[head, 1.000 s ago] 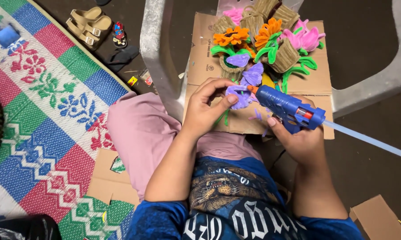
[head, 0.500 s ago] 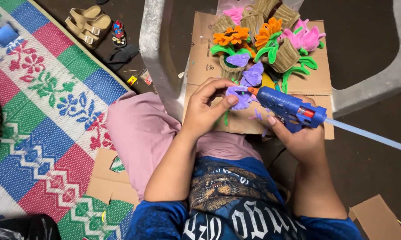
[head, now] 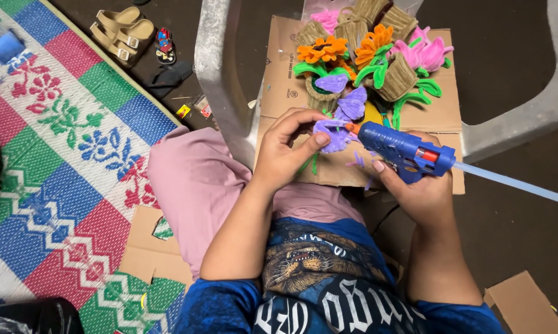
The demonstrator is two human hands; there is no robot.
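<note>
While the right hand (head: 424,188) is gripping a blue glue gun (head: 405,150), the left hand (head: 288,151) is pinching a purple pipe-cleaner flower (head: 333,133) over cardboard (head: 279,86).

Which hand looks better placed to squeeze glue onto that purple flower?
Probably the right hand: it already holds the blue glue gun, nozzle at the purple flower, while the left hand pinches that flower.

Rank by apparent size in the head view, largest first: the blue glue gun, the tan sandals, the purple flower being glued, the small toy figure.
1. Blue glue gun, though nearer the camera.
2. Tan sandals, as a pair.
3. Purple flower, partly hidden by the left hand.
4. Toy figure.
</note>
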